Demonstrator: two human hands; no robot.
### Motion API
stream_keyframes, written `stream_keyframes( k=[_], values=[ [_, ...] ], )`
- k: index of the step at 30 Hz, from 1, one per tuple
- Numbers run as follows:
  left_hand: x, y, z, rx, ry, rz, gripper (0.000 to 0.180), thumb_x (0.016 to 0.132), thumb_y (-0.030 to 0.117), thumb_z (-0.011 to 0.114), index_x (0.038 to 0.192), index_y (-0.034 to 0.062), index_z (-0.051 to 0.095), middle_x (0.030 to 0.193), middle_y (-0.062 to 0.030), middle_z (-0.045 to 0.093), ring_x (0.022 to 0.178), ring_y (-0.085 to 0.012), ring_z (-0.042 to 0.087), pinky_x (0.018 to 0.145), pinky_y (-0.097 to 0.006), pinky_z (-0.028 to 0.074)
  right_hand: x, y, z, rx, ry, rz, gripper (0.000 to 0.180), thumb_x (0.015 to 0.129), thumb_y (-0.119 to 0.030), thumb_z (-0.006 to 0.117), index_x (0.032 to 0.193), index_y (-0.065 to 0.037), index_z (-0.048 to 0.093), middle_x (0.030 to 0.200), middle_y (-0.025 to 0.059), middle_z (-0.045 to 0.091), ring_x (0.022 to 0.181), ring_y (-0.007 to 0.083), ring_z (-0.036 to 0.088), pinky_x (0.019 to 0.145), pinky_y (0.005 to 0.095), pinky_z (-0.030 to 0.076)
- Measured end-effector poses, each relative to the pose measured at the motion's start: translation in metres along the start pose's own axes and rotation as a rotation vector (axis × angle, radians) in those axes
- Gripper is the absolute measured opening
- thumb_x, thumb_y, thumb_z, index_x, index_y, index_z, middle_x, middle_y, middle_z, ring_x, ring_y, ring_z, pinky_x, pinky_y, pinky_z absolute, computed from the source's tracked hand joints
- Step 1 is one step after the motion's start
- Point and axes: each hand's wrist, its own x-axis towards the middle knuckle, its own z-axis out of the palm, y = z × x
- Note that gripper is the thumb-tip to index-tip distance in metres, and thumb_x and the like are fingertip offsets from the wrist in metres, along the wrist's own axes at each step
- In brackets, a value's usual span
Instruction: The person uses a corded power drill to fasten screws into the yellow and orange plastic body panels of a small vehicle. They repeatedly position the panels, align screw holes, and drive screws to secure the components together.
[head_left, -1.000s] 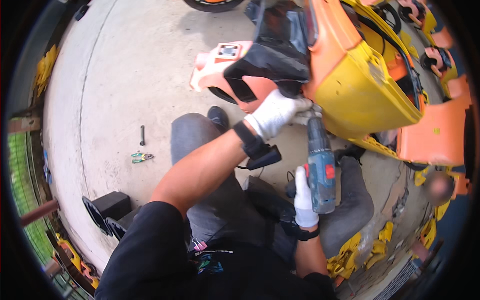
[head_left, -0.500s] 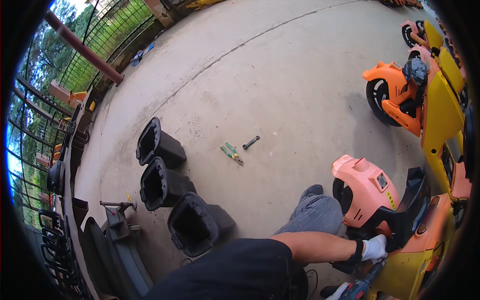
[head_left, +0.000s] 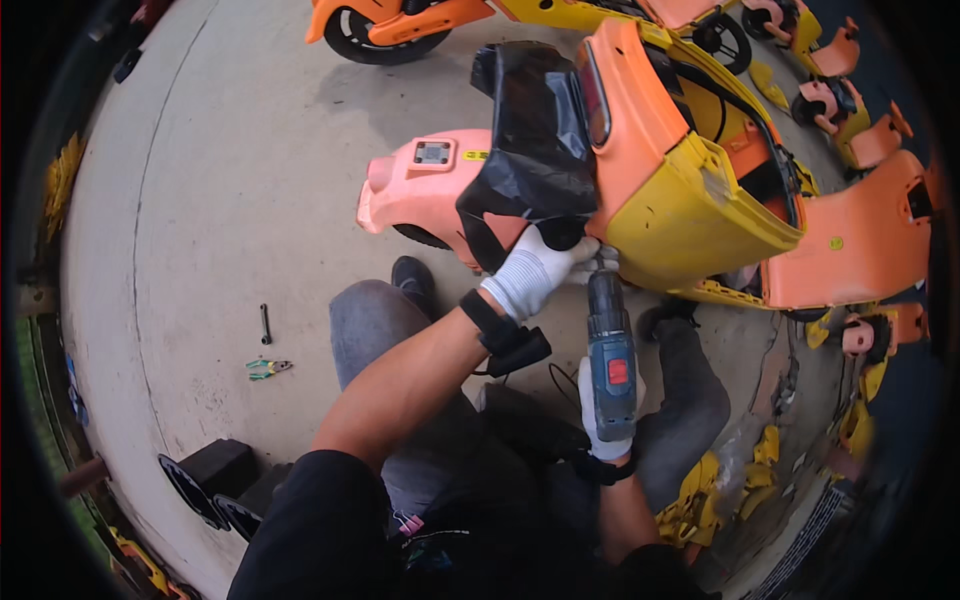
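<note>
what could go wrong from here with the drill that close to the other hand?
1. The gloved left hand is right at the front of the drill, so it might get snagged or nipped if the drill spins.
2. The front end also sits close to the yellow panel; a slip of the right hand could scratch it.
3. The wrench and pliers lie loose, a possible trip hazard.

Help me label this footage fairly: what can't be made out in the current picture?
In the head view:
Tip of the power drill: hidden at the fingers of the left hand.
Fingers of the right hand: mostly hidden behind the drill.
Orange scooter: upper part cut off by the top edge.
Nearer black bin: partly covered by the left sleeve.
</note>
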Motion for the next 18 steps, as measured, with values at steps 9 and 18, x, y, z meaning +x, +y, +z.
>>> stream_keyframes(
  k=[9,18],
  values=[
    [-0.002,-0.009,0.000,0.103,-0.020,-0.040,0.026,0.095,0.011,0.055,0.118,-0.0019,0.057,0.109,-0.0148,0.067,0.101,-0.0256,0.068,0.089,-0.036,0.055,-0.002,-0.017,0.003,0.135,0.132,-0.065,0.019,0.086,-0.001,0.062,0.105,0.000,0.063,0.086,0.0063,0.062,0.077,0.0178,0.062,0.068,0.0291,0.050],
    [-0.002,-0.003,0.004,0.067,0.032,-0.040,0.027,0.095,0.006,0.054,0.119,-0.0065,0.057,0.113,-0.0186,0.066,0.104,-0.0296,0.067,0.094,-0.037,0.055,-0.011,-0.002,0.013,0.177,0.098,-0.060,0.033,0.079,-0.005,0.072,0.111,0.000,0.063,0.093,0.0096,0.065,0.085,0.0242,0.064,0.076,0.0327,0.052]
  ],
)
